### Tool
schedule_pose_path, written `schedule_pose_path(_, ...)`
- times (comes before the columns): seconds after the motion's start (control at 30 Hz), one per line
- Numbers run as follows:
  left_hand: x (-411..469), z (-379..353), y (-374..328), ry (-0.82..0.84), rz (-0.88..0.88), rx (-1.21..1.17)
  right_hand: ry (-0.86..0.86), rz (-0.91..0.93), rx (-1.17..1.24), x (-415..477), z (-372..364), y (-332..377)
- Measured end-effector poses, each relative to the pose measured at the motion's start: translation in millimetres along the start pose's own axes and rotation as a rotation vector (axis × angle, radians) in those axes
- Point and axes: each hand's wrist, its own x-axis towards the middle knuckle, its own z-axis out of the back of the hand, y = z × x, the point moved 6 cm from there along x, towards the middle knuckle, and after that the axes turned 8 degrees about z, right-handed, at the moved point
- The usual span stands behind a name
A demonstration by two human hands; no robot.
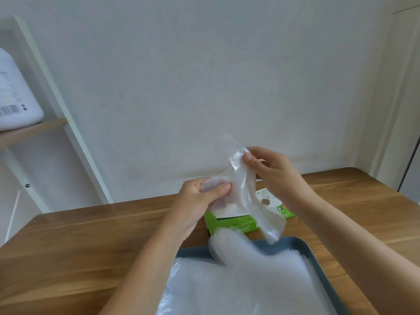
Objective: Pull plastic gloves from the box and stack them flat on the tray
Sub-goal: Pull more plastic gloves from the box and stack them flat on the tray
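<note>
One crumpled glove (246,196) hung in the air above the box (229,221), pinched at one end by the left grip (200,201) and at the other by the right grip (270,171). The clinging film seemed likely to land creased rather than flat. On the worktop (91,235) stood one box and one tray (193,251), holding one pile (250,287) too filmy to count.
</note>
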Motion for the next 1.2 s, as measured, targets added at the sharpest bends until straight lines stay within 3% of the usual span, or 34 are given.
schedule_pose_path(0.13, 4, 12, 4, -0.186, 0.004, -0.089, -0.061, 0.120, -0.300, -6, -4, 15)
schedule_pose_path(0.2, 6, 17, 5, -0.272, 0.007, -0.120, 0.005, 0.257, -0.425, -14, -12, 27)
schedule_pose_path(0.3, 6, 18, 8, -0.334, 0.011, -0.189, 0.166, 0.266, -0.619, -20, -28, 28)
schedule_pose_path(0.37, 6, 21, 8, -0.358, 0.005, -0.157, 0.107, 0.288, -0.688, -20, -28, 27)
schedule_pose_path(0.47, 6, 29, 6, -0.381, -0.021, -0.043, 0.027, 0.152, -0.572, -11, -11, 19)
schedule_pose_path(0.63, 6, 50, 7, -0.443, -0.038, 0.081, -0.010, -0.259, 0.146, -2, 16, -14)
schedule_pose_path(0.73, 10, 60, 12, -0.462, -0.026, 0.156, -0.153, -0.342, 0.307, 2, 33, -31)
schedule_pose_path(0.83, 15, 65, 20, -0.468, 0.013, 0.295, -0.180, -0.363, 0.347, 5, 37, -44)
schedule_pose_path(0.93, 18, 75, 27, -0.564, 0.014, 0.485, -0.079, -0.393, 0.408, 6, 31, -51)
schedule_pose_path(1.07, 9, 71, 13, -0.657, -0.092, 0.666, -0.007, -0.329, 0.278, 7, 25, -43)
schedule_pose_path(1.2, 3, 26, -7, -0.393, -0.272, 0.666, 0.111, -0.253, 0.091, 1, 13, -25)
